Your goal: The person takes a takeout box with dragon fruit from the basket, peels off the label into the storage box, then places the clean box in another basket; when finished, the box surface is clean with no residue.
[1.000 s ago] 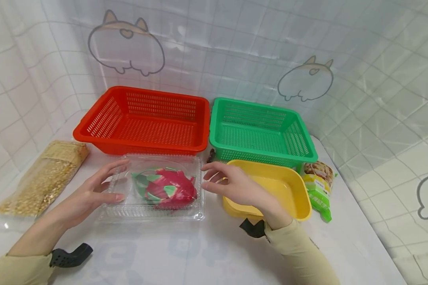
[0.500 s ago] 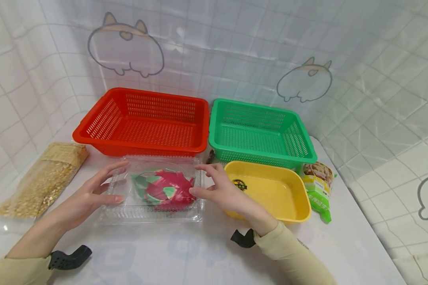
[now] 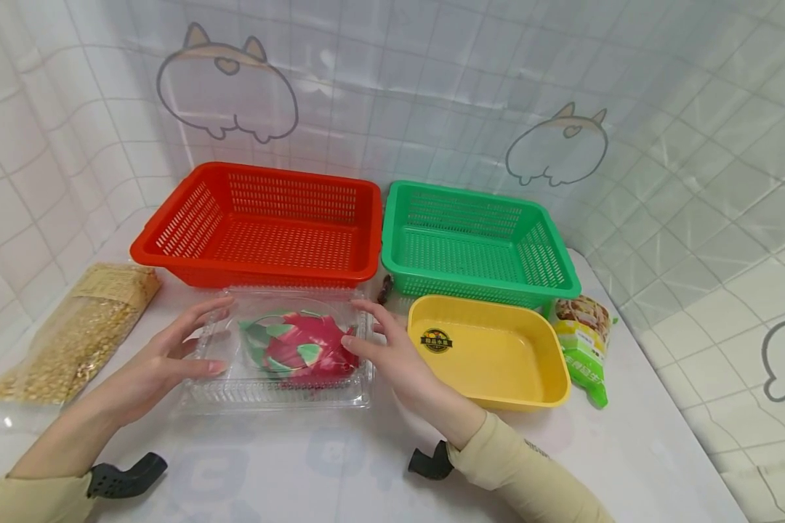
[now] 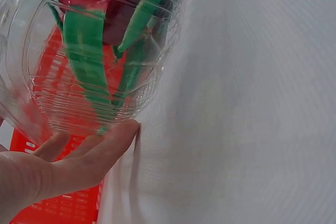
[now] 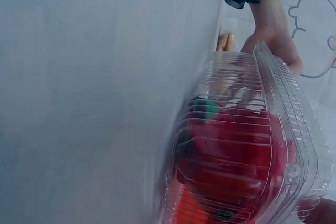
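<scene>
A lidded clear plastic clamshell box lies on the table, with a pink and green dragon fruit inside. My left hand holds the box's left end, thumb on the lid's near corner and the index finger toward the far one. In the left wrist view its fingers reach along that end, close to the tabletop. My right hand holds the right end, thumb over the lid and index finger at the far corner; its other fingers are mostly hidden. The right wrist view catches only a bit of it.
Behind the box stand a red basket and a green basket, a small dark item between them. A yellow tub is close right of my right hand, with a green snack packet beyond. A bag of yellow grains lies left.
My right hand has moved left from over the yellow tub to the box's right end, its thumb now on the lid. My left hand stays at the left end.
</scene>
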The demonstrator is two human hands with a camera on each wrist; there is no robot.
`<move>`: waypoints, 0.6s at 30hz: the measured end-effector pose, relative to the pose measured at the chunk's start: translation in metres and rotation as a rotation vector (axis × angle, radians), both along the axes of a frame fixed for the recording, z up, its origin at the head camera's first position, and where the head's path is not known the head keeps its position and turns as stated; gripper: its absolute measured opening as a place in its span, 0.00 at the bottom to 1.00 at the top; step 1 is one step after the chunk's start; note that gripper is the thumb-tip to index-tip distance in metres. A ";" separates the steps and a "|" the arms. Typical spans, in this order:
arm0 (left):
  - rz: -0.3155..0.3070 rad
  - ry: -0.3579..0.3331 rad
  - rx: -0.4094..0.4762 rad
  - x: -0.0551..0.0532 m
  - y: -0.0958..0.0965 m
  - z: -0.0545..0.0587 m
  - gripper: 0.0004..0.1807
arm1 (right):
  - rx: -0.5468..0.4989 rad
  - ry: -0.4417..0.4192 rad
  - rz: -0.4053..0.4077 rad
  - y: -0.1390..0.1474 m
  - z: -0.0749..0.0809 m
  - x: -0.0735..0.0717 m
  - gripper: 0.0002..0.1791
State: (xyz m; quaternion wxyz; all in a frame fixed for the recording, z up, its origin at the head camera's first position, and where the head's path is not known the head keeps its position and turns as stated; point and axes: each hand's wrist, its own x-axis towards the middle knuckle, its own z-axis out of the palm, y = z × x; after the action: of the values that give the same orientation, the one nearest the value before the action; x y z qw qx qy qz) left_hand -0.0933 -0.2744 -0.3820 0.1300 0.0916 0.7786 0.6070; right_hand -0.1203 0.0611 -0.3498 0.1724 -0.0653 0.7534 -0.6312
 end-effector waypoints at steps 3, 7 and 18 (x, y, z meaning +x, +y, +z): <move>0.002 0.001 0.008 0.000 0.000 0.000 0.47 | -0.030 -0.020 0.025 0.001 -0.001 -0.001 0.28; 0.001 0.002 0.028 0.000 0.000 0.000 0.47 | -0.037 -0.041 0.043 0.003 -0.002 -0.002 0.27; -0.010 0.014 0.003 0.001 -0.001 0.000 0.47 | 0.104 0.057 0.134 0.007 0.003 -0.002 0.25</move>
State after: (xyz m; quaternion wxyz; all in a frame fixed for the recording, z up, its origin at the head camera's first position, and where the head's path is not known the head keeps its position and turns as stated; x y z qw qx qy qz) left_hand -0.0927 -0.2754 -0.3818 0.1276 0.0999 0.7780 0.6070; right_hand -0.1219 0.0676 -0.3467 0.1958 -0.1241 0.7838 -0.5761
